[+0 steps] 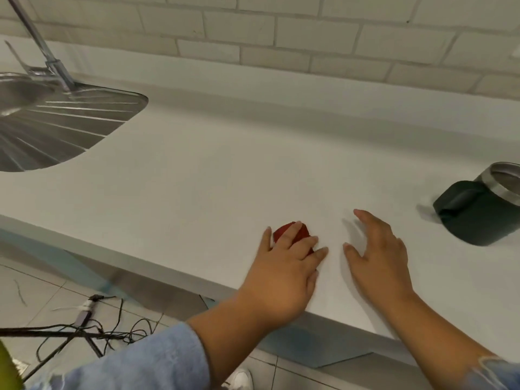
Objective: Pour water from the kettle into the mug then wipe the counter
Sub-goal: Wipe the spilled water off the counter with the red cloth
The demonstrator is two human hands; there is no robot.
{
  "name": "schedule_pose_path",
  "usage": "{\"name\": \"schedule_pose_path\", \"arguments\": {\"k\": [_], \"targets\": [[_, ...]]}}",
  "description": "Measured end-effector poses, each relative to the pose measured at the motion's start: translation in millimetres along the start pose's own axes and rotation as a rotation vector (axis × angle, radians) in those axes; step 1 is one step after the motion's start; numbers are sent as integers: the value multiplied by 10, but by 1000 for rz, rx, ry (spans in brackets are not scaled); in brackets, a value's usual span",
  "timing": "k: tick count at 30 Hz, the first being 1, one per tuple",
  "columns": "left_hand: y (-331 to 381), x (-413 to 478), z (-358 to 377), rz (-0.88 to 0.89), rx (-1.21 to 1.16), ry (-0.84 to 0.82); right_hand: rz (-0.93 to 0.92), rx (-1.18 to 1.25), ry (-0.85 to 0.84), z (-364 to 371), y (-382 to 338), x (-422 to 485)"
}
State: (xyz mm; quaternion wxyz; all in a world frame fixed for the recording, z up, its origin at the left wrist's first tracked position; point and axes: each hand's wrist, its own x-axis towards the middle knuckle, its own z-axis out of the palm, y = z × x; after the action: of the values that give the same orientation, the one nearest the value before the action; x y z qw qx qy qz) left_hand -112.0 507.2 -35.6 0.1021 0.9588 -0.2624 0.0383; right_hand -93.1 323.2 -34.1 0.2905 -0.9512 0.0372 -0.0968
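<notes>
A small red cloth (284, 231) lies on the white counter (213, 170) near its front edge. My left hand (284, 266) lies on top of the cloth with fingers fairly straight, covering most of it. My right hand (377, 254) hovers just to the right, fingers spread and relaxed, holding nothing. At the right edge stands a dark green mug (478, 209) with a steel rim and a handle facing me, partly cut off by the frame. No kettle is in view.
A steel sink (47, 128) with a ribbed drainer and a tap (45, 49) sits at the back left. A tiled wall (309, 38) runs behind the counter. Cables and a tripod leg (84, 330) lie on the floor below.
</notes>
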Motion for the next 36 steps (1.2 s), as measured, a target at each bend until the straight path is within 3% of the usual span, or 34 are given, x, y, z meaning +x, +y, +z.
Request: {"name": "schedule_pose_path", "arguments": {"k": [6,11,14,17,20,29,36], "targets": [[-804,-195,-180,41,-56,-25,5,-66,-45,15,50,30],[-1305,-335,-334,-177,-90,110,4,-100,-48,1,35,32],[-1197,-210,-353,-270,-148,215,13,-124,-46,1,8,38],[-782,-28,-269,-123,-246,228,26,-192,-50,31,-81,104],[-529,-10,-110,55,-143,102,-28,-244,-76,139,-295,285],[-1652,-177,-379,-211,-70,33,-58,-254,-153,808,-1012,1102],[-2317,-141,-514,-290,-115,158,-43,-310,-109,1097,-1164,1193]]}}
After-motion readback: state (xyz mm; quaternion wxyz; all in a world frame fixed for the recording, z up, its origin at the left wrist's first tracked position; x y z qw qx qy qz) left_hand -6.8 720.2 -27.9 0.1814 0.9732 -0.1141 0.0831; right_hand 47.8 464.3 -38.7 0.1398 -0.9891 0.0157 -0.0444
